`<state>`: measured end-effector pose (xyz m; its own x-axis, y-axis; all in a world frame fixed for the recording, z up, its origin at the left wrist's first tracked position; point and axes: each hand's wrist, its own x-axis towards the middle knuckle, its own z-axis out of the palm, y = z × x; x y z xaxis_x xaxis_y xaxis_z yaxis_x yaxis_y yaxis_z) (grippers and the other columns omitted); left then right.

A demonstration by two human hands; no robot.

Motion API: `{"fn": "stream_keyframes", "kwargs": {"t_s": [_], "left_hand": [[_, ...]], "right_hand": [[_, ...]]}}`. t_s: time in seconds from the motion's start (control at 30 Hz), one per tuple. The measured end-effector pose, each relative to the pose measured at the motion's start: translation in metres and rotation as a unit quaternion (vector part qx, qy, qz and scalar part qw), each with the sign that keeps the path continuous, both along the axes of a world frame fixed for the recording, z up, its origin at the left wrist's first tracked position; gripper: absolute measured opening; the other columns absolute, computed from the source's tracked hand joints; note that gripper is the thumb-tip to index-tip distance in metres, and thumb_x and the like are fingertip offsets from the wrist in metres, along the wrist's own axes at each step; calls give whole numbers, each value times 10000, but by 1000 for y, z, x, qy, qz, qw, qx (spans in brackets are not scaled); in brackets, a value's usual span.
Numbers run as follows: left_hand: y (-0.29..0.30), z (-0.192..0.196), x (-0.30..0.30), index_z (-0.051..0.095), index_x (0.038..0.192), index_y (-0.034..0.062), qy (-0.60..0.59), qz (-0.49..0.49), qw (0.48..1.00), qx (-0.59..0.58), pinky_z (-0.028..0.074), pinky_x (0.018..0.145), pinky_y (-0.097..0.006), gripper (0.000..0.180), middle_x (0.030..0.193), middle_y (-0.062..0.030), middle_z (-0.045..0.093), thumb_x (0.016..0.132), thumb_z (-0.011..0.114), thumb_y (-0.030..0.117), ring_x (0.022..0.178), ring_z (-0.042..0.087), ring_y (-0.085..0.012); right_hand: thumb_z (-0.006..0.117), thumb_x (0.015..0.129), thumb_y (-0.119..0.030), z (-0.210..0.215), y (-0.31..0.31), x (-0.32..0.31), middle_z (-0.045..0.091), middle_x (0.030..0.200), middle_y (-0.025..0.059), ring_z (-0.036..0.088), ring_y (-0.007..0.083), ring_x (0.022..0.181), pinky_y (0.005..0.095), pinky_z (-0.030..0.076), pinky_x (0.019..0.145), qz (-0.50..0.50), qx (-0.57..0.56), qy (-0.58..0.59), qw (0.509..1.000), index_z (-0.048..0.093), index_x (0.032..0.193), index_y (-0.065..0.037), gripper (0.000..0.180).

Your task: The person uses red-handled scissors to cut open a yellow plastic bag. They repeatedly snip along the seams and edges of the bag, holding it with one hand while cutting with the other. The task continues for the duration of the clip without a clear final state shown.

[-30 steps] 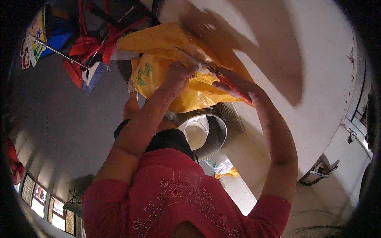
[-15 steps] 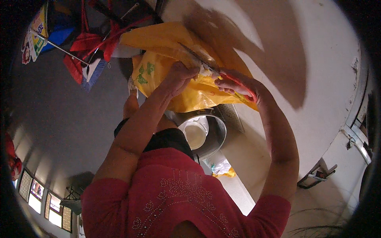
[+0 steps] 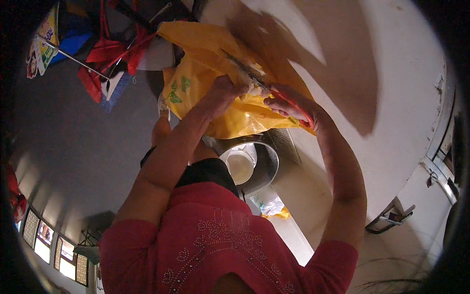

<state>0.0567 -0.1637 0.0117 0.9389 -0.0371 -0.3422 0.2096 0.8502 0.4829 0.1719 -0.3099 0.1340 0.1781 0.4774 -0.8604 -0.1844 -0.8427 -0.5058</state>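
A large yellow plastic bag (image 3: 235, 120) with a green leaf print spreads out in front of me. My left hand (image 3: 224, 95) is closed in a fist on the bag, gripping its gathered part. In my right hand (image 3: 293, 104) is a pair of scissors (image 3: 304, 111) with red handles. Their dark blades lie across the bag, pointing to the far left past my left hand's fingertips. A pale, whitish bit (image 3: 255, 90) shows between the two hands beside the blades; its kind is unclear. The bag's contents are hidden.
Below the bag stands a round metal pot (image 3: 268, 171) with a white container (image 3: 240, 167) inside. At the far left are red dustpans (image 3: 105, 50) and a blue-bristled broom (image 3: 116, 93). A pale wall (image 3: 391, 98) rises on the right. A small rack (image 3: 390, 218) is at the lower right.
The bag's far-left flap has shifted up and to the right. My hands and the scissors have moved only slightly.
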Motion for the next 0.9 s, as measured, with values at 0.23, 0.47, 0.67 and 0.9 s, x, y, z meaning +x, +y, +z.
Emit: {"fn": "stream_keyframes", "kwargs": {"t_s": [0.23, 0.47, 0.67, 0.9], "left_hand": [[20, 10, 3, 510, 1183, 18, 25, -93, 980, 173, 393, 942, -318, 470, 1126, -56, 579, 754, 676, 114, 1038, 540, -183], [17, 9, -2, 565, 1070, -6, -2, -27, 991, 135, 452, 831, -285, 332, 1011, -64, 613, 772, 643, 117, 925, 579, -149], [23, 26, 13, 577, 1017, -3, 147, 3, 986, 79, 485, 760, -306, 300, 950, -88, 612, 749, 635, 116, 844, 597, -184], [19, 1, 3, 593, 971, -15, -30, 68, 988, 133, 493, 769, -319, 282, 942, -103, 621, 732, 633, 129, 866, 609, -207]], "right_hand": [[588, 817, -161, 6, -9, -7, 562, 961, 49, 528, 136, 911, 280, 395, 853, -98, -31, 71, 992, 477, 1235, -125, 435], [594, 820, -158, 16, -22, -16, 538, 1038, 66, 509, 151, 1002, 283, 376, 912, -67, 1, 40, 997, 461, 1260, -135, 460], [578, 854, -142, 21, -10, -16, 519, 1091, 62, 495, 159, 1020, 292, 373, 930, -61, -28, 11, 998, 455, 1264, -135, 428], [558, 876, -118, 30, -3, -12, 517, 1127, 73, 488, 163, 1014, 290, 376, 918, -41, -13, 6, 999, 457, 1234, -118, 372]]}}
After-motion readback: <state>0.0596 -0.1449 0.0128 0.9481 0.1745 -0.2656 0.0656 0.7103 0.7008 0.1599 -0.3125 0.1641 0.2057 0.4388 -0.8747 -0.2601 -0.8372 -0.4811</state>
